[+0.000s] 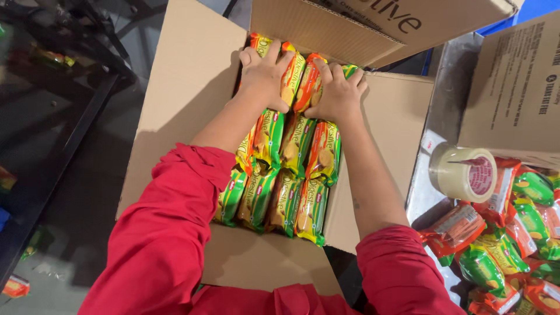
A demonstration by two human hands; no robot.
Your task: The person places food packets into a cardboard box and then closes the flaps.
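Biscuit packets (291,169), green-orange-yellow wrappers, stand on edge in tight rows inside the open cardboard carton (186,87). Far row sits against the carton's back wall, under the raised rear flap (326,29); two nearer rows already fill the space toward the person.

Left hand (265,73): fingers curled over the tops of the far-row packets on the left side, palm down, pressing. Right hand (338,93): same posture on the right side of that row, fingers spread over packet ends, thumb tucked at the seam between two packets. Neither hand lifts anything; both clasp and push on packet tops. Red sleeves (169,233) rolled back to the elbows.

Judgement: the step is seating the far row. To do it well, press evenly with both hands so the row goes down level, keep packets upright and parallel to the rows beside them, don't crush the wrapper ends, and keep the rear flap out of the gap.

Outward: steel table (449,87) just right of the carton holds a roll of clear packing tape (464,172), a loose heap of the same packets (507,245), and a second printed carton (516,81). Dark floor and frame to the left, blurred.
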